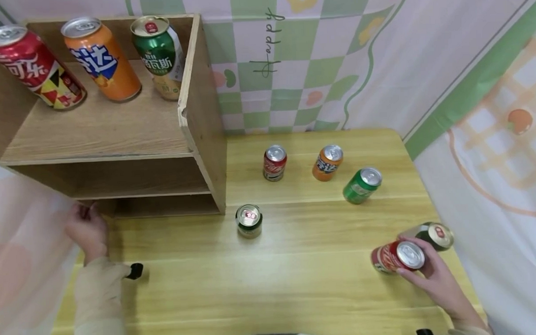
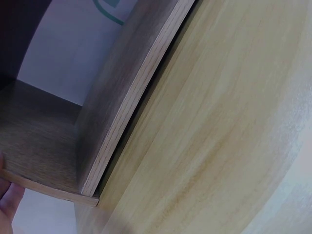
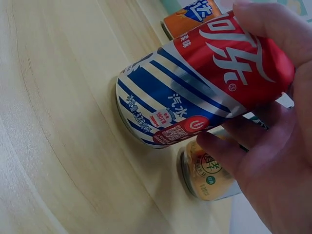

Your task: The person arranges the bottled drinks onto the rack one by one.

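Observation:
In the head view, my right hand (image 1: 436, 275) grips a red cola can (image 1: 388, 258) round its upper part, above the table's right side. The right wrist view shows blue and white stripes on the lower half of this cola can (image 3: 168, 105). Right behind it stands a can with a gold and dark top (image 1: 439, 235), partly hidden by the hand. My left hand (image 1: 89, 230) is at the lower left of the wooden shelf (image 1: 204, 115). In the left wrist view, its fingers (image 2: 10, 200) pinch the edge of the shelf's side panel.
On the shelf's top level stand a red can (image 1: 38, 67), an orange can (image 1: 102, 60) and a green can (image 1: 158, 58). Smaller-looking red (image 1: 275, 163), orange (image 1: 327, 163) and green cans (image 1: 361, 185) stand on the table (image 1: 298, 284), with a dark gold-topped can (image 1: 249, 221) nearer the shelf.

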A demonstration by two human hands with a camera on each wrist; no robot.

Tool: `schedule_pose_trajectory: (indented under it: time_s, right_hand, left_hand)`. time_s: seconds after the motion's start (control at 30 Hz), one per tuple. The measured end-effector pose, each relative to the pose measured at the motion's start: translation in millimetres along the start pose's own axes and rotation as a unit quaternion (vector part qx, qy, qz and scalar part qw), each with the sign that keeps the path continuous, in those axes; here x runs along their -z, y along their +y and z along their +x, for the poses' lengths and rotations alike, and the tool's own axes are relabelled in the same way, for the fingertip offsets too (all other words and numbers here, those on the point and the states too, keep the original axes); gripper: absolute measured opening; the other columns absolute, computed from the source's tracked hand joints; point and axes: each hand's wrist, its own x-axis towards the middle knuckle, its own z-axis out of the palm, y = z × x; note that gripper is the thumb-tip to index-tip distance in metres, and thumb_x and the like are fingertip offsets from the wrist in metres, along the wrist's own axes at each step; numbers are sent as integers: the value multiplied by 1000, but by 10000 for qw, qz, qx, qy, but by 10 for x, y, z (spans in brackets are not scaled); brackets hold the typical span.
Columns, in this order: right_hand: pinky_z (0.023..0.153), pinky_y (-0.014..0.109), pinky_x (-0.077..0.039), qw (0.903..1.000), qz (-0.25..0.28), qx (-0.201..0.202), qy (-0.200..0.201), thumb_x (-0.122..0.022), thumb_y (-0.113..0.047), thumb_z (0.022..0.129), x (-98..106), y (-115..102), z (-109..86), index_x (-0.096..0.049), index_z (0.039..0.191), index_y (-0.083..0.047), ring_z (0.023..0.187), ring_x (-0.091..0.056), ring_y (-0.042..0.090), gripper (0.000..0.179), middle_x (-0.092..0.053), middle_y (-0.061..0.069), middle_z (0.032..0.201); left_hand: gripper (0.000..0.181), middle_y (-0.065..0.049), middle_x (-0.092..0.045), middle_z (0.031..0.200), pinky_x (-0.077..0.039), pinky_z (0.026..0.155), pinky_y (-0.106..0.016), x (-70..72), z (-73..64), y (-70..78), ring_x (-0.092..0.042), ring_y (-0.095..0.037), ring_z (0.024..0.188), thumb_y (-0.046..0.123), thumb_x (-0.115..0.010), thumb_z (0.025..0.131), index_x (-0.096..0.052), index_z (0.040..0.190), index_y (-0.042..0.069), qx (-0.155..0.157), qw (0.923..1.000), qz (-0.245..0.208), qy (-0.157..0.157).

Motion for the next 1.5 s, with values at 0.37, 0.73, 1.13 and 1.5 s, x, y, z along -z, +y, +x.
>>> schedule_pose_trajectory:
  time_s: [0.37, 0.73, 1.13, 1.5]
  right_hand:
    - [96, 10, -45, 9990, -299, -217, 243, -66, 27, 79, -25, 49, -28, -40, 146, 12, 126, -54, 1, 74, -55, -1, 145]
    - [89, 10, -48, 9920, -840, -434, 836, -70, 24, 78, -162, 3, -47, -49, 141, 10, 114, -59, -1, 68, -59, -13, 135]
    - [88, 13, -52, 9933, 280, -395, 1047, -63, 26, 83, -132, -465, 338, -50, 143, 6, 111, -61, 4, 65, -61, -5, 127]
    - [85, 13, -52, 9943, 542, -114, 910, -61, 23, 86, 27, -1201, 879, -54, 141, 3, 108, -62, 8, 59, -64, -1, 129]
  left_hand:
    - [17, 27, -39, 62, -32, 64, -13, 16, -21, -5, -38, 8, 62, -3, -61, 91, -54, 83, -16, -217, 9997, -16, 68]
    - [14, 32, -40, 62, -33, 64, -12, -11, -6, -16, -39, 11, 63, -4, -60, 91, -56, 85, -15, -198, 9998, 12, 11]
    - [13, 32, -43, 65, -36, 68, -12, 6, -13, 6, -42, 12, 66, -2, -61, 93, -59, 89, -13, 87, 10000, -13, 30]
    - [12, 32, -41, 63, -34, 66, -11, 9, -21, 27, -40, 12, 65, -3, -60, 92, -57, 85, -11, 15, 10000, 21, 22]
